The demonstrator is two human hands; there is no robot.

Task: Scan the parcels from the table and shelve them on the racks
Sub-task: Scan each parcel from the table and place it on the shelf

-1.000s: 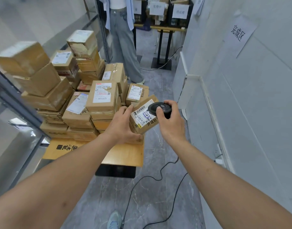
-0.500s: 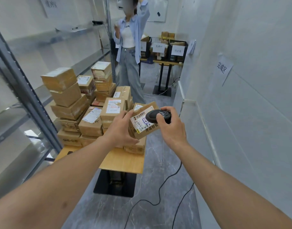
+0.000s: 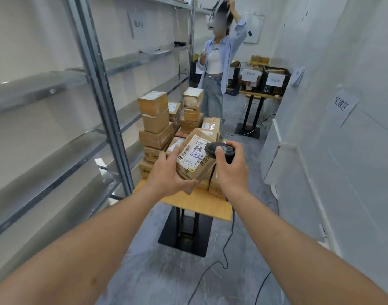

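The left hand grips a parcel from below and from its left side, with the thumb under the near edge and the fingers curled on the far side. The parcel is held in the air above the near part of the counter, tilted so that its white label faces up toward the camera. The right hand is closed around a black scanner, and the scanner's round head is just beside the right edge of the label, maybe touching the parcel. A black cable hangs from the scanner to the floor.

On the counter behind the held parcel stand more boxes in several stacks. The rack with metal shelves is on the left, beside the counter. A person in a light blue shirt stands behind the counter with one arm raised to the head. Farther back, black crates with paper signs sit on another table. A paper sign is fixed on the right wall.
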